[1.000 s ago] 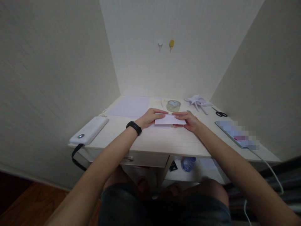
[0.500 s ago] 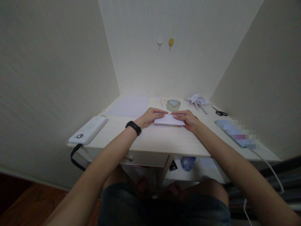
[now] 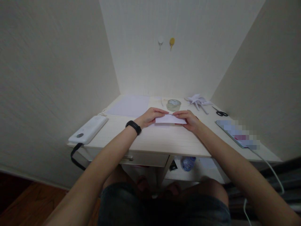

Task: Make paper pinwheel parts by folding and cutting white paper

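Observation:
A small piece of white paper is stretched between my two hands, just above the desk. My left hand pinches its left end between thumb and fingers. At the other end my right hand grips the paper, thumb and fingertips on its top edge. Along that far edge the paper looks bent or rolled over, though the fingertips partly cover it. A roll of clear tape lies right behind the hands. Something small and yellow shows beside my right hand, mostly hidden by it.
On the white desk, a large paper sheet lies back left. A folded paper pinwheel and black scissors are back right. A tablet-like device with a cable lies at right, a white device at left.
My right fingertips have shifted slightly along the paper's top edge, and the paper has tilted a little. The other things stay where they were.

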{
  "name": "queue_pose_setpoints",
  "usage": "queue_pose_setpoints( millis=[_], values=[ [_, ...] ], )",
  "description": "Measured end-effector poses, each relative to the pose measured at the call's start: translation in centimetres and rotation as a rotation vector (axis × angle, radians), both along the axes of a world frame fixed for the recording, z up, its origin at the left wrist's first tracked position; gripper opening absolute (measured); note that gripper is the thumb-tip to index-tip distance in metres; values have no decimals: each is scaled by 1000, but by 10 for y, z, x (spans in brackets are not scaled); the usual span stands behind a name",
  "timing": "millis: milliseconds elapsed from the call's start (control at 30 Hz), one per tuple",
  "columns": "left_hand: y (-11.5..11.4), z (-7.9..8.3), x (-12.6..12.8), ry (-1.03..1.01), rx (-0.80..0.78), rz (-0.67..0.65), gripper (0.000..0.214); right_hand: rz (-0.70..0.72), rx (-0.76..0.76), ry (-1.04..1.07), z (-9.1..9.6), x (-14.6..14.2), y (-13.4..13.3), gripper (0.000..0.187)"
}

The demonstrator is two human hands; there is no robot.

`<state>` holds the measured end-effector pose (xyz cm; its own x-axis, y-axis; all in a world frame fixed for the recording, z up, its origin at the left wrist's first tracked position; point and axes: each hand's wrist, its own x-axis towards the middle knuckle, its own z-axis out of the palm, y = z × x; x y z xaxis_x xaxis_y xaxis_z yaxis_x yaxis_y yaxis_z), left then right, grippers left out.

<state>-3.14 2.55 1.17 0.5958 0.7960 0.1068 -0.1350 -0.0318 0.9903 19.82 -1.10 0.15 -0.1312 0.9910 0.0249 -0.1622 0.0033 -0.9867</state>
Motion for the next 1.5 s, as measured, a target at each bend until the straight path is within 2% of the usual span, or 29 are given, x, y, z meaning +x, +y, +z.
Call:
queue_pose_setpoints(
  millis=[200,300,500,767,1000,1233,1500],
  values=[
    [2,-2,-4,166,277,12,24,11,15,43,-1,-1,2,32],
    [2,-2,-4,171,337,15,24,-21,16,13,-4,-2,5,30],
    [-4,0,-3,145,252,-11,27,15,-2,-62,-8,0,8,37],
    [-2,-3,1,199,230,82,39,-7,98,-154,-9,-3,6,36],
    [3,-7,-2,234,239,23,31,-20,128,-229,-7,-3,3,37],
    [3,-6,0,264,266,133,29,6,108,-263,-12,0,8,40],
    [6,-5,-4,276,261,79,27,21,93,-217,-10,0,7,39]
  ],
)
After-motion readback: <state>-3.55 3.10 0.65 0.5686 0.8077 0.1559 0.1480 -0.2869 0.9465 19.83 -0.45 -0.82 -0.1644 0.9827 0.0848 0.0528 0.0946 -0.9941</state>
